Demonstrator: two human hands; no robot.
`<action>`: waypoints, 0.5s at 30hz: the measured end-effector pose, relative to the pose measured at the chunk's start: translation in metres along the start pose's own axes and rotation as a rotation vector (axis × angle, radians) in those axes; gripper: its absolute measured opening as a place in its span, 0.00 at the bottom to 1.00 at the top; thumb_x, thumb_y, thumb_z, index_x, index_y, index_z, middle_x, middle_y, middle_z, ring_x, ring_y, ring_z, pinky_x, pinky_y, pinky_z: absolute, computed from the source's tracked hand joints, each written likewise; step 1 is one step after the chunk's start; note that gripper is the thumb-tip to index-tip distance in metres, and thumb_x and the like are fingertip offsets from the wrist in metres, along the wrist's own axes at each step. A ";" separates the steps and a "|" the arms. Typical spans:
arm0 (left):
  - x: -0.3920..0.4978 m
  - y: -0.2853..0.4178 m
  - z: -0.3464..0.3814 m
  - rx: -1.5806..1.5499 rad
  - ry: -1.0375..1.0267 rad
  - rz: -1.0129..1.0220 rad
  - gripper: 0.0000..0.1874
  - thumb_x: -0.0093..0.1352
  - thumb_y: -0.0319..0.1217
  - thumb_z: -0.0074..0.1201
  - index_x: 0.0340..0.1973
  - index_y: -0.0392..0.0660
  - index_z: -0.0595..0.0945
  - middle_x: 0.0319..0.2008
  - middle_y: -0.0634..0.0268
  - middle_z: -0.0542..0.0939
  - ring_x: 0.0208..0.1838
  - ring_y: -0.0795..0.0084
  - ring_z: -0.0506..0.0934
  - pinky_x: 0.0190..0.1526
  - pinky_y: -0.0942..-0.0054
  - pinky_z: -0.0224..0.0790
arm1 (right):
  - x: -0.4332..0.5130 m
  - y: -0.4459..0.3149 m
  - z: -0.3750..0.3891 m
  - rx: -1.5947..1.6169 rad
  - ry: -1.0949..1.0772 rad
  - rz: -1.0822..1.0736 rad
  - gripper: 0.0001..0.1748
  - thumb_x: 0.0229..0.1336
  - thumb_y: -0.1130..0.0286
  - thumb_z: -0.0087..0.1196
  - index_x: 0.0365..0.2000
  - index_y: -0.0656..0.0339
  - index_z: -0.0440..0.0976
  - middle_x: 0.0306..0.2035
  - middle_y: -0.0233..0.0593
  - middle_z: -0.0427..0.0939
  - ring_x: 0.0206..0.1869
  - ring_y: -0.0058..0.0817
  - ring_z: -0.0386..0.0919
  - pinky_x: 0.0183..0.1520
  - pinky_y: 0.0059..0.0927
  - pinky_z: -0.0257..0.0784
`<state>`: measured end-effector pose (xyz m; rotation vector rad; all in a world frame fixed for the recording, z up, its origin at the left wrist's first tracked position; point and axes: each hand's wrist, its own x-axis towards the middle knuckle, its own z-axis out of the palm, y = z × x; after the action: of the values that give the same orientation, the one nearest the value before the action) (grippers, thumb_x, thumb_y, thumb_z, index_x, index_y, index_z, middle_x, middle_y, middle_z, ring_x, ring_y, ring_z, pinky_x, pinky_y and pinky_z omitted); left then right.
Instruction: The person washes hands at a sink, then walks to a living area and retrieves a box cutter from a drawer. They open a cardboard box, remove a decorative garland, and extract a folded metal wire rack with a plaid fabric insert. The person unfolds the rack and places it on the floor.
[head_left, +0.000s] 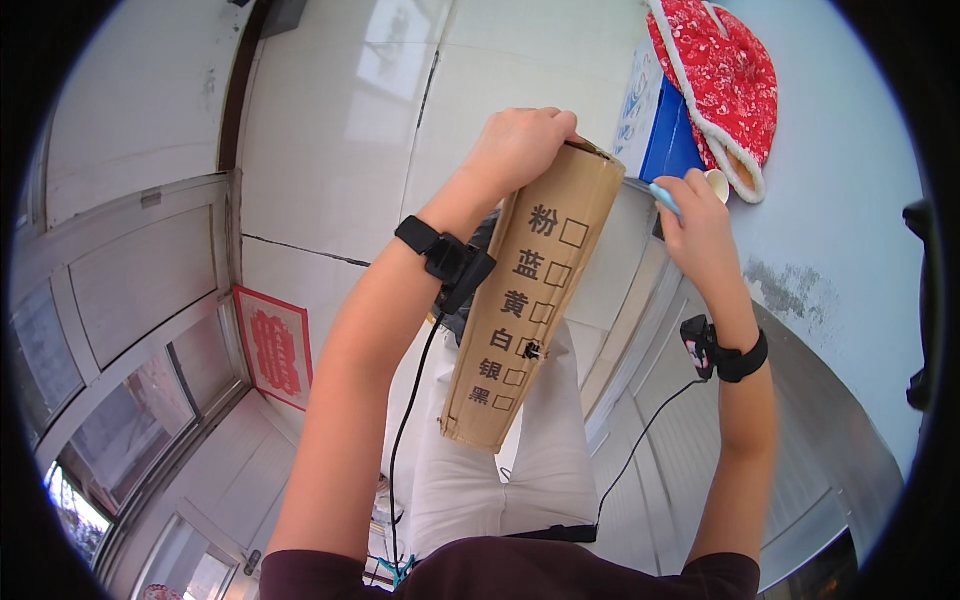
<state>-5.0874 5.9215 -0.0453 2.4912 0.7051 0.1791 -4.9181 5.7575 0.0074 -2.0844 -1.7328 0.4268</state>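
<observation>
My left hand (529, 146) grips the upper end of a long brown cardboard box (525, 300), which slants down in front of my legs. Printed characters with tick squares run along the box's face, and a dark mark covers one square. My right hand (696, 217), to the right of the box, holds a light-blue pen-like tool (665, 199) between thumb and fingers. Just behind the right hand shows the round pale rim of a cup or roll (718, 185). Both wrists wear black straps with small cabled devices.
A blue and white box (671, 135) stands at the upper right, with a red floral cloth with white fleece trim (731, 82) over it, on a pale surface (840, 225). A red and white printed sheet (274, 349) lies at left near white framed panels (142, 277).
</observation>
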 end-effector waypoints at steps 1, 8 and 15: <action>-0.002 0.001 0.002 0.004 0.019 -0.003 0.07 0.62 0.25 0.41 0.31 0.44 0.76 0.31 0.62 0.79 0.33 0.57 0.77 0.34 0.65 0.70 | -0.012 0.008 0.000 0.006 0.098 0.030 0.12 0.47 0.80 0.51 0.36 0.65 0.69 0.29 0.44 0.69 0.31 0.42 0.74 0.32 0.34 0.70; -0.008 0.003 0.009 0.039 0.060 0.015 0.08 0.62 0.25 0.40 0.32 0.44 0.76 0.30 0.62 0.79 0.33 0.58 0.77 0.34 0.65 0.69 | -0.130 -0.051 0.079 1.084 0.187 0.939 0.19 0.60 0.70 0.46 0.52 0.60 0.62 0.28 0.39 0.72 0.25 0.24 0.76 0.31 0.25 0.74; -0.010 -0.005 -0.002 0.097 0.101 0.109 0.09 0.62 0.25 0.40 0.33 0.45 0.77 0.31 0.62 0.80 0.32 0.59 0.77 0.33 0.65 0.70 | -0.146 -0.147 0.122 0.740 0.262 0.768 0.30 0.56 0.59 0.54 0.54 0.63 0.60 0.45 0.48 0.65 0.45 0.33 0.69 0.42 0.29 0.70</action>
<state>-5.0986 5.9211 -0.0458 2.6307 0.6319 0.3202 -5.1297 5.6501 -0.0308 -2.0025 -0.4393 0.8082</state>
